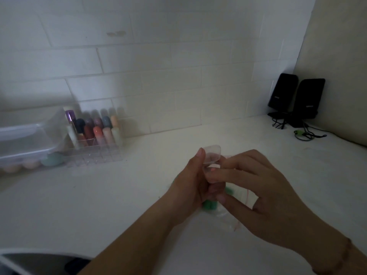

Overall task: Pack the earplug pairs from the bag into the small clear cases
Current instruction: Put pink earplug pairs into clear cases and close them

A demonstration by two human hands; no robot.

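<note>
My left hand (pixel 191 179) grips a small clear case (pixel 212 155) above the white counter, its lid tipped up past my thumb. My right hand (pixel 256 187) meets it from the right, fingertips pinching at the case's lower edge. Under both hands lies a clear zip bag (pixel 230 213) with a red seal line. Green earplugs (pixel 208 205) show inside it, partly hidden by my fingers. Whether the case holds anything cannot be seen.
A clear organiser (pixel 95 139) with coloured tubes stands at the back left beside a lidded clear box (pixel 25 143). Two black speakers (pixel 296 98) with cables occupy the back right corner. A dark round object (pixel 39 261) is at the lower left edge.
</note>
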